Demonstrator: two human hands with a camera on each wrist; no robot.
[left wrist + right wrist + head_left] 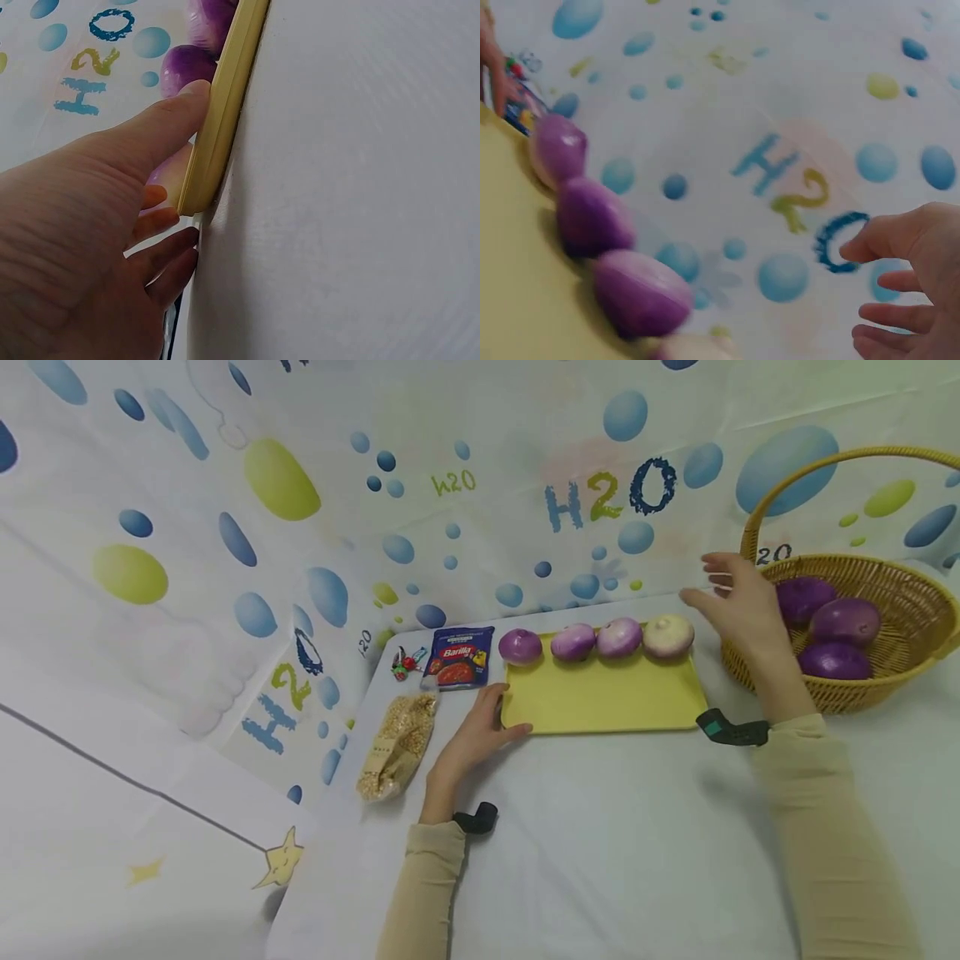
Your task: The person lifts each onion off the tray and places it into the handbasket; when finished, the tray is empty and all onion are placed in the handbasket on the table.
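In the head view, the right edge cut off the handle (832, 459) of the basket (840, 695), and some red-and-green bits (407, 665) were too small to identify. The right wrist view blurred the purple vegetables (641, 294) and cropped the tray (514, 247).

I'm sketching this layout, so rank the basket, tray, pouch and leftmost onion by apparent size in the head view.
1. Basket, handle included, though cut off at the right edge
2. Tray
3. Pouch
4. Leftmost onion
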